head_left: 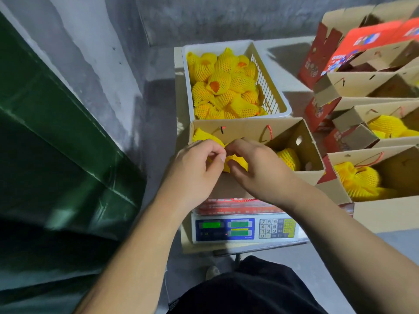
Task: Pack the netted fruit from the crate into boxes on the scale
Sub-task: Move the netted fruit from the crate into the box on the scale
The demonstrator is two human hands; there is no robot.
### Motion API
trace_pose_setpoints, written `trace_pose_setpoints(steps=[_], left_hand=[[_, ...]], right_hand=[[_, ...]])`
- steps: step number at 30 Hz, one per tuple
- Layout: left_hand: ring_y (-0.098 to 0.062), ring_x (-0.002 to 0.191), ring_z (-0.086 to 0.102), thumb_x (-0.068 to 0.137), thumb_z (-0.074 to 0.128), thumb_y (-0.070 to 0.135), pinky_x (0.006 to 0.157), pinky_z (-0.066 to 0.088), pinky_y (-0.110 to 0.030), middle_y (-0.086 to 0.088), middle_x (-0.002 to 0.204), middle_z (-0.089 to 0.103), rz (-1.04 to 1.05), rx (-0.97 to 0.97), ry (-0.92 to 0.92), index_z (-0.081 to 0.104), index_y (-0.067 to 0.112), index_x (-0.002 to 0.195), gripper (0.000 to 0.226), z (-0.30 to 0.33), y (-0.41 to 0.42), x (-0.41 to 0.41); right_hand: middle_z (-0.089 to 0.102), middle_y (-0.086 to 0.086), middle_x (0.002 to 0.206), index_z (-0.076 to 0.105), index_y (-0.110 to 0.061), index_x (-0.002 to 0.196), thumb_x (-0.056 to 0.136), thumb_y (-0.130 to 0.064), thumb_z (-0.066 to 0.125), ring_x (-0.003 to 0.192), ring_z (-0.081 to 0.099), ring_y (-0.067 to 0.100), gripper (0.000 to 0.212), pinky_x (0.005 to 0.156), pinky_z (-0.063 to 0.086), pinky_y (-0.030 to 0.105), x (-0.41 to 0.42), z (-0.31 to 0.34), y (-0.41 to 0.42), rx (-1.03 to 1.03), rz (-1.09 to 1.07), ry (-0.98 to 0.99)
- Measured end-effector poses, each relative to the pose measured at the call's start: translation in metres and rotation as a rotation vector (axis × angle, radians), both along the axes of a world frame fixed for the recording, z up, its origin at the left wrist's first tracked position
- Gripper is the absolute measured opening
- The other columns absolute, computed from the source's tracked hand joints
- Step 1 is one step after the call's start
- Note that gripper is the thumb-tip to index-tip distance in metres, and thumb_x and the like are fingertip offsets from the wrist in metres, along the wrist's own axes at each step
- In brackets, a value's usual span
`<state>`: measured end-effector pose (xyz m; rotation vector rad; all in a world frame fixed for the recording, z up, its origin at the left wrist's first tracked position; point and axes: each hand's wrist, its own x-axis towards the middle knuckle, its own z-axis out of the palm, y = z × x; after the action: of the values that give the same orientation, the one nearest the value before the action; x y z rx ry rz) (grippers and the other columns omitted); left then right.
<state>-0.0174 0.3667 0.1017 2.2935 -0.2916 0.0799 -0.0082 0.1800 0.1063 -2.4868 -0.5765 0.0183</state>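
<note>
A yellow netted fruit (234, 163) sits between both hands over the open cardboard box (301, 141) on the scale (244, 230). The left hand (199, 164) and right hand (256, 164) each pinch its foam netting. Behind the box, the white crate (272, 87) holds more netted fruit.

Rough grey concrete walls (95, 48) meet in a far corner, with a grey concrete floor (317, 268) below. On the left, a large dark green panel (52, 143) slants from the wall toward the near floor, faintly catching light.
</note>
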Motion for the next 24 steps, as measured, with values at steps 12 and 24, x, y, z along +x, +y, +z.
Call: trace_pose_setpoints(steps=[12, 24], left_hand=[[-0.005, 0.104, 0.056, 0.101, 0.064, 0.026, 0.092, 0.049, -0.03, 0.005, 0.114, 0.06, 0.005, 0.122, 0.016, 0.071, 0.023, 0.12, 0.021, 0.008, -0.057, 0.18], [-0.043, 0.145, 0.036, 0.101, 0.064, 0.039, 0.115, 0.038, -0.048, -0.006, 0.169, 0.012, 0.146, 0.697, 0.293, 0.016, 0.032, 0.166, 0.081, -0.066, -0.097, 0.351]], right_hand=[[0.066, 0.008, 0.119, 0.063, -0.014, 0.124, 0.095, -0.013, 0.063, 0.104, 0.063, 0.025, 0.029, 0.084, 0.045, 0.031, 0.175, 0.003, -0.066, -0.002, -0.084, 0.041], [0.001, 0.009, 0.173, -0.007, -0.018, 0.166, 0.097, -0.021, 0.058, 0.157, 0.013, 0.038, 0.094, 0.125, 0.022, 0.049, 0.365, -0.09, -0.064, -0.395, -0.162, 0.302]])
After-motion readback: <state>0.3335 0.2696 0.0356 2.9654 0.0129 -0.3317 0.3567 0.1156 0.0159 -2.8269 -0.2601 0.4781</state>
